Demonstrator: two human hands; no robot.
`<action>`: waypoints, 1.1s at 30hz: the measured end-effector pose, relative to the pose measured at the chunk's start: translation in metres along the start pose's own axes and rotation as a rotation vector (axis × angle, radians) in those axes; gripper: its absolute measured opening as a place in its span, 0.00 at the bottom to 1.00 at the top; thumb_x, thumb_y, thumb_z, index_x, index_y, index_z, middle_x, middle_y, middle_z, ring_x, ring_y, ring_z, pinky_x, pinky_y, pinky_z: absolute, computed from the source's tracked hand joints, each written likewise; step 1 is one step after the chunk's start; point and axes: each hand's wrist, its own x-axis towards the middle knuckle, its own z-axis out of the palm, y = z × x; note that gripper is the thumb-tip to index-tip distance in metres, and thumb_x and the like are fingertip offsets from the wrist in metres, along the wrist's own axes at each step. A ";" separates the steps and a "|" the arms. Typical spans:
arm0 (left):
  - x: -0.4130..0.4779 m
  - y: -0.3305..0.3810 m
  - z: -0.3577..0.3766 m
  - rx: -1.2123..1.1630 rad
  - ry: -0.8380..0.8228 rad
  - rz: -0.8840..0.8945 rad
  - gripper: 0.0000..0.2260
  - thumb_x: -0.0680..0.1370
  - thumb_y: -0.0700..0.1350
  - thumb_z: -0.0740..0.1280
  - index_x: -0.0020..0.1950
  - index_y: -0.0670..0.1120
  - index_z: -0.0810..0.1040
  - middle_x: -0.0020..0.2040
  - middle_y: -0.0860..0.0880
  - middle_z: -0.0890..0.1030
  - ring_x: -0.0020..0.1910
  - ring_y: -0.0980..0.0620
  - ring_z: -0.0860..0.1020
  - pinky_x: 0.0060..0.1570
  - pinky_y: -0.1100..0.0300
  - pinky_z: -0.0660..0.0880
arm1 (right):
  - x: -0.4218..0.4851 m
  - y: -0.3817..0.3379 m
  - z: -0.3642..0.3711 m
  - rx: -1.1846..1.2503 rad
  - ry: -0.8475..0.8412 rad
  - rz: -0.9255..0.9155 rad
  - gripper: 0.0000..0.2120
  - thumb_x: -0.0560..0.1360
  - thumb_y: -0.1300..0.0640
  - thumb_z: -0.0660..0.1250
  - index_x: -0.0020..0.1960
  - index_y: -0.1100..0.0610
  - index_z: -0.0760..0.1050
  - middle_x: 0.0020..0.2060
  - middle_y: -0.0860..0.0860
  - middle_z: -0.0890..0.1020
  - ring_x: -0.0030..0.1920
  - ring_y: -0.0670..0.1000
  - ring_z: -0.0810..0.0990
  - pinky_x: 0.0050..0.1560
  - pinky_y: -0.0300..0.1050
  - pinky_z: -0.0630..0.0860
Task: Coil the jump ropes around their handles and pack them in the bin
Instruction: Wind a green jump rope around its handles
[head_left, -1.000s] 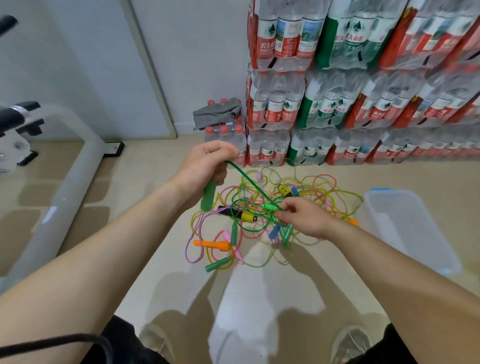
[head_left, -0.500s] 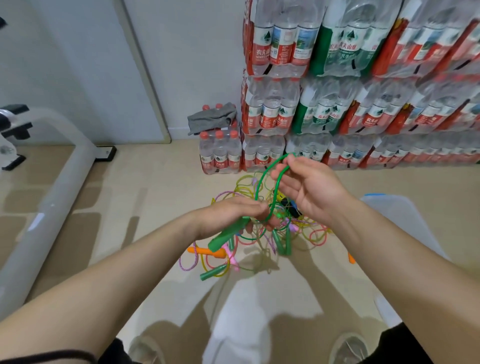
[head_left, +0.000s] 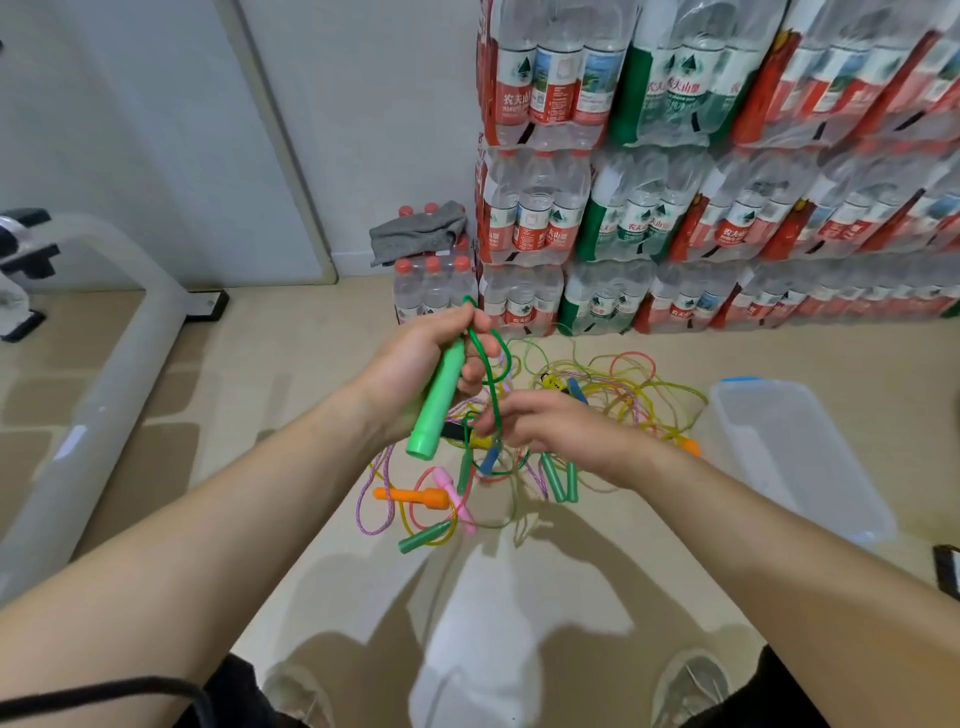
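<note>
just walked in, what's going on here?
A person is standing over a tangled pile of jump ropes on the floor. The left hand grips a green handle, tilted, with its green cord looping from the top. The right hand pinches that cord lower down, apparently to wind it round the handle. The clear bin sits to the right; no rope is seen in it.

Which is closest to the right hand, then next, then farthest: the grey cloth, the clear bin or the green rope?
1. green rope: pinched in the right hand itself.
2. clear bin: low down, off to its right.
3. grey cloth: far back, lying on top of the water bottles.
</note>
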 end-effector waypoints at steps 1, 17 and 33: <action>0.000 0.002 -0.002 -0.023 0.011 -0.014 0.11 0.85 0.46 0.56 0.47 0.44 0.73 0.36 0.47 0.77 0.25 0.54 0.68 0.26 0.65 0.64 | 0.003 0.007 0.004 -0.048 0.019 -0.018 0.10 0.74 0.62 0.66 0.53 0.57 0.82 0.50 0.53 0.84 0.52 0.50 0.81 0.53 0.47 0.75; -0.001 -0.010 -0.020 0.826 0.284 0.202 0.14 0.85 0.44 0.59 0.51 0.36 0.78 0.48 0.40 0.83 0.26 0.60 0.74 0.25 0.71 0.66 | -0.001 -0.013 -0.022 0.466 0.284 0.046 0.05 0.83 0.60 0.63 0.50 0.60 0.74 0.41 0.54 0.84 0.33 0.53 0.85 0.29 0.41 0.80; -0.003 -0.030 0.004 0.991 -0.044 0.237 0.11 0.84 0.44 0.63 0.45 0.43 0.81 0.37 0.55 0.81 0.33 0.56 0.74 0.35 0.63 0.72 | -0.011 -0.035 -0.045 0.946 0.434 -0.094 0.16 0.84 0.50 0.60 0.54 0.63 0.76 0.47 0.60 0.86 0.39 0.52 0.87 0.34 0.41 0.82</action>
